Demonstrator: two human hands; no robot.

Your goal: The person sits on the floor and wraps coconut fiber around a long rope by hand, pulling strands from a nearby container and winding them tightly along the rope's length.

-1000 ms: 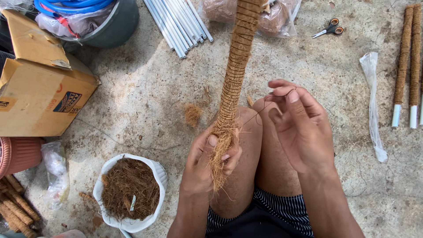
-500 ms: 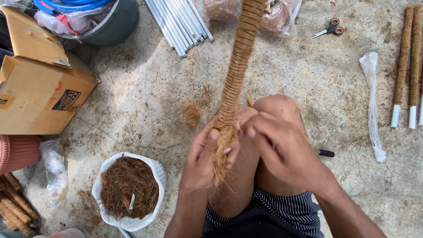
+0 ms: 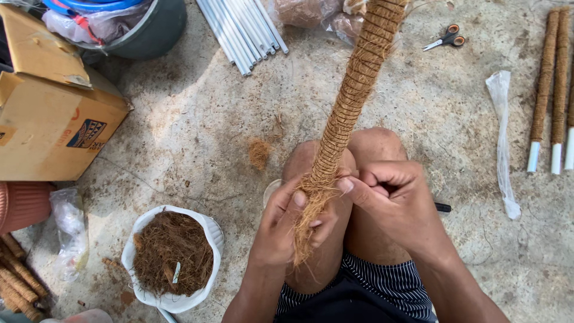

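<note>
A long pole wrapped in brown coconut fibre (image 3: pixel 353 101) rises from my lap toward the top of the view. My left hand (image 3: pixel 287 224) grips its lower end, where loose fibre hangs down in a tuft. My right hand (image 3: pixel 391 200) is curled beside it, thumb and fingertips pinching at the fibre where the wrapping ends. Both hands rest over my bare knees.
A white bag of loose fibre (image 3: pixel 173 257) sits at lower left, cardboard boxes (image 3: pixel 54 119) beyond it. White pipes (image 3: pixel 242 30) and scissors (image 3: pixel 443 39) lie at the top. Finished fibre poles (image 3: pixel 553 84) and a plastic strip (image 3: pixel 502 137) lie on the right. A small fibre clump (image 3: pixel 259 153) lies on the concrete.
My right hand has moved left from an open pose over my knee and closed its fingers on the fibre at the pole's lower end. The left hand kept its grip.
</note>
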